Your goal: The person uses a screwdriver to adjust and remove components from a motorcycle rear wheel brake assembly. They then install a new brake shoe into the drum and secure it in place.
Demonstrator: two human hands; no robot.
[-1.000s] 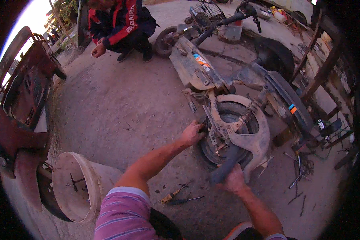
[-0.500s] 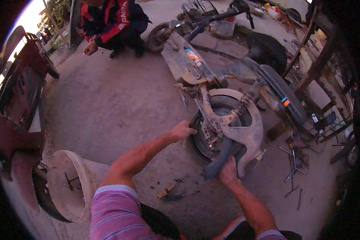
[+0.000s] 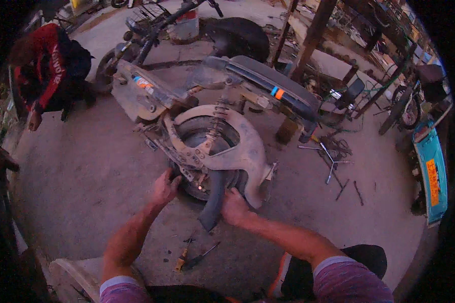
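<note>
An electric scooter lies on its side, its rear wheel toward me. My left hand (image 3: 165,188) grips the left edge of the tyre (image 3: 191,196), thumb raised against it. On the other side, my right hand (image 3: 234,207) is closed at the tyre's near right edge, its fingertips hidden. Between my hands a dark, flattened rubber tube (image 3: 214,199) hangs out over the wheel toward me. Above the wheel are the curved, dusty rear fender (image 3: 242,136) and a coil-spring shock absorber (image 3: 218,117). On the ground nearer me lie a yellow-handled screwdriver (image 3: 182,261) and a dark-handled tool (image 3: 201,256).
A person in a red and black jacket (image 3: 50,76) is low down at the far left. Wrenches, including a three-armed one (image 3: 332,160), lie on the ground at right. A pale bucket (image 3: 78,275) is at lower left; a teal panel (image 3: 432,174) stands far right.
My view has swung right, so the scooter sits further left in the picture. Both hands remain at the tyre, and the rubber tube still hangs between them, now more upright.
</note>
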